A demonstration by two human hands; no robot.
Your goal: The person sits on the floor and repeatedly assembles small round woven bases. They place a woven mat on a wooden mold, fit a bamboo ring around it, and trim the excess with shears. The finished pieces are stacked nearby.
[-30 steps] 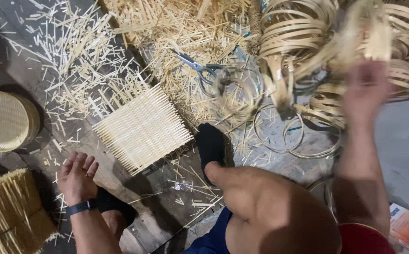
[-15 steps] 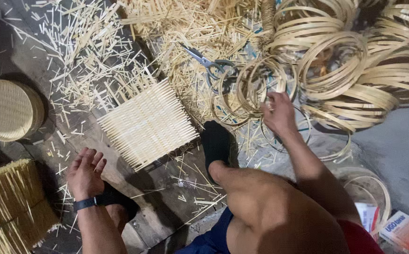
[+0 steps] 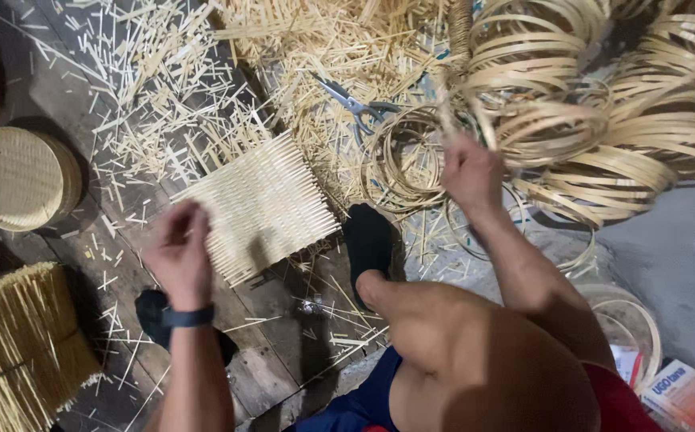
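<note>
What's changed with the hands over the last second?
The right hand came down from the bamboo hoops and now grips a thin hoop, lifting it toward the body. The left hand rose off the floor and hovers by the woven mat, holding nothing visible. The mat, scissors and round woven lid have not moved.

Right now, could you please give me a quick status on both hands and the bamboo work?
Right hand grips a bamboo ring by the ring pile. Left hand, fingers curled, holds nothing visible, just left of the woven mat. Scissors lie nearby.
</note>
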